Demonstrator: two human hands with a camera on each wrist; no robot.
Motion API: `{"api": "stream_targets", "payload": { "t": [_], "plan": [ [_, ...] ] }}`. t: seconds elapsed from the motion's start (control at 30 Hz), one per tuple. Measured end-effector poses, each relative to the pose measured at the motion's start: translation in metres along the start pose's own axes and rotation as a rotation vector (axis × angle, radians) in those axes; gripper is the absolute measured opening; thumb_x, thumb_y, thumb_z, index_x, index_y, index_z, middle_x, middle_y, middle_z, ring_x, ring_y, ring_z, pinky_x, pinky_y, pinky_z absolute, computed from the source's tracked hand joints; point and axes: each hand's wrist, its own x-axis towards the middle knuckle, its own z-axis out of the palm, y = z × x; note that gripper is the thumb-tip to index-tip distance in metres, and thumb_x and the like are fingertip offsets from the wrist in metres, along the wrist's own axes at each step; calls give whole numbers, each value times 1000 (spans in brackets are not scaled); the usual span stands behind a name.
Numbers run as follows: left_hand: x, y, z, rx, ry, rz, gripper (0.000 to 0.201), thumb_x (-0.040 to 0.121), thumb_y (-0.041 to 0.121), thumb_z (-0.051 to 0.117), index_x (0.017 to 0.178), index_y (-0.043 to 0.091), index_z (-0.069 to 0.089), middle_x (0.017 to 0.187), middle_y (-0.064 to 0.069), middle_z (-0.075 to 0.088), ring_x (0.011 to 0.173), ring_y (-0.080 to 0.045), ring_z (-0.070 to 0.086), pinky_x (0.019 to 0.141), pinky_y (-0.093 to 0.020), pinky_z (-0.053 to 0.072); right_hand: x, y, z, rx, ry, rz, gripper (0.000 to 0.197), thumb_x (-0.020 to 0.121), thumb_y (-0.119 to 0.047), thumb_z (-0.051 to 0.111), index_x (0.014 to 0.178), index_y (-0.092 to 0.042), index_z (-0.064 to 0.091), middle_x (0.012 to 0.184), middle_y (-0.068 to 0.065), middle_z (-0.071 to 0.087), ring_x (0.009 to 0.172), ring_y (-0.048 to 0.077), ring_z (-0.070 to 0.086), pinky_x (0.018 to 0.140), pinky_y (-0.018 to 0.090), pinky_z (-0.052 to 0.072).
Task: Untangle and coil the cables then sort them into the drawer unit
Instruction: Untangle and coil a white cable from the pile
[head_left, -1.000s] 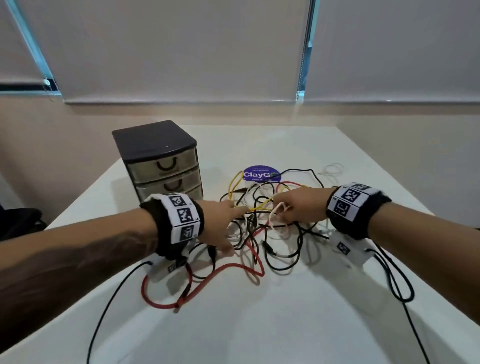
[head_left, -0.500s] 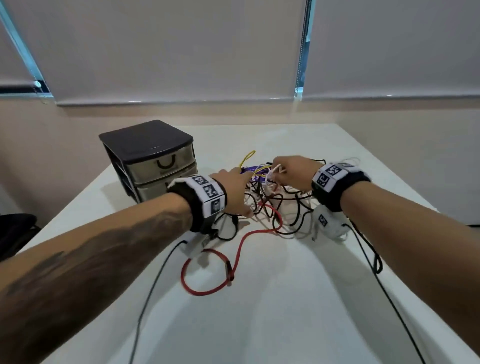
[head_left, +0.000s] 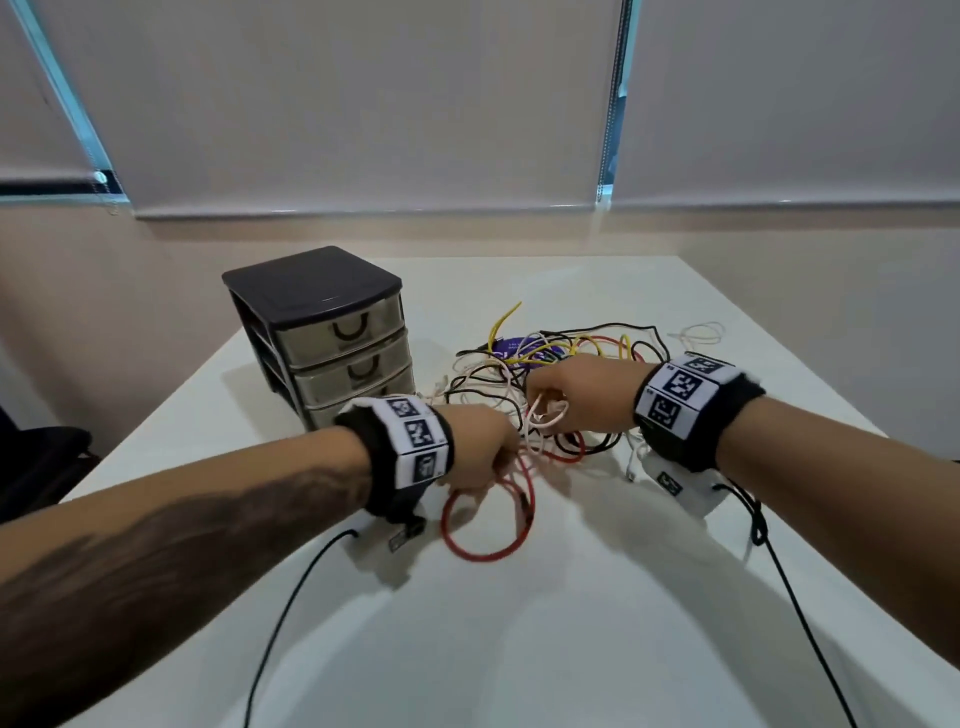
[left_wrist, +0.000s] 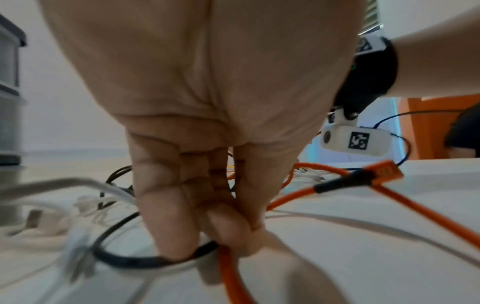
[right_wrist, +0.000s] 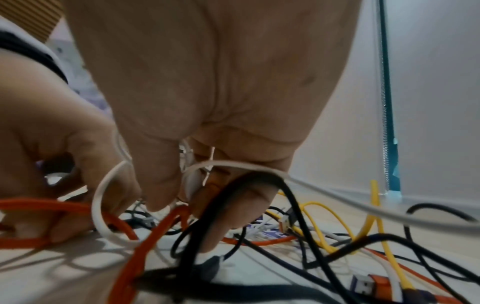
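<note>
My left hand (head_left: 480, 449) is on the near left side of the cable pile (head_left: 550, 384), and its fingers (left_wrist: 168, 216) pinch the red cable (head_left: 488, 525) right where it meets a black cable (left_wrist: 124, 259). My right hand (head_left: 576, 395) sits in the middle of the pile, fingers curled around a white cable (head_left: 543, 415). The pile lies on the white table (head_left: 519, 623), just right of the drawer unit (head_left: 332, 332), whose drawers all look closed.

I think the job has only just begun, because the cables are all mixed up. To do this step well, I should pull slowly, not yank. A hard pull could make the knots tighter. I would hold the red cable firm with my left hand and lift the white one up and away with my right. The red loop near me looks the freest, so I would slide that one out first.
</note>
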Motion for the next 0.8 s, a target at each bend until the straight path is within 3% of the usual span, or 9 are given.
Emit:
{"api": "stream_targets", "payload": {
  "t": [0.07,0.2,0.3,0.37,0.47,0.57,0.7,0.8],
  "plan": [
    [19,6,-6,30,109,-3,15,87,13,58,96,14,69,95,-6,70,91,-28,64,70,-26,42,8,5,0,-23,7,34,22,91,-30,66,110,-20,61,100,-4,64,92,20,58,73,29,41],
    [48,3,-18,-27,244,-59,21,93,17,52,105,8,68,104,-12,69,98,-33,65,75,-31,45,26,16,-2,-37,38,119,20,92,-25,64,109,-15,63,109,7,67,99,26,60,75,31,42],
    [55,-1,-23,-101,275,-103,19,92,16,53,99,10,70,98,-11,70,94,-32,66,75,-33,50,36,26,1,-75,30,160,20,92,-23,63,108,-10,64,112,12,67,104,32,62,78,33,44],
    [44,-8,-32,-112,297,-122,16,90,15,56,94,13,71,97,-8,70,92,-30,66,72,-32,50,40,31,3,-79,48,180,15,93,-26,62,100,-13,61,109,10,67,103,31,62,75,31,41],
    [2,-36,-59,-60,541,-137,16,91,26,62,105,22,67,112,-2,64,102,-25,59,81,-34,46,39,27,-7,12,252,208,9,94,-29,60,98,-22,57,101,2,64,98,27,60,74,29,39],
    [-38,-75,-81,192,724,-291,42,86,35,64,126,24,56,130,-4,51,116,-31,47,95,-47,42,37,-1,-17,114,426,93,15,94,-26,61,109,-21,59,104,0,66,95,24,60,75,31,44],
    [-53,-110,-75,130,508,-519,55,85,36,59,137,25,44,141,-8,44,123,-38,44,96,-51,40,44,-67,3,-16,234,-203,25,91,-18,58,116,-24,58,114,1,65,100,24,61,79,33,48],
    [-56,-125,-65,90,506,-506,56,88,22,54,142,31,39,144,-1,45,124,-35,44,96,-52,42,55,-92,32,-125,70,-294,22,90,-17,58,112,-17,58,112,6,62,97,29,64,76,35,50]
  ]
}}
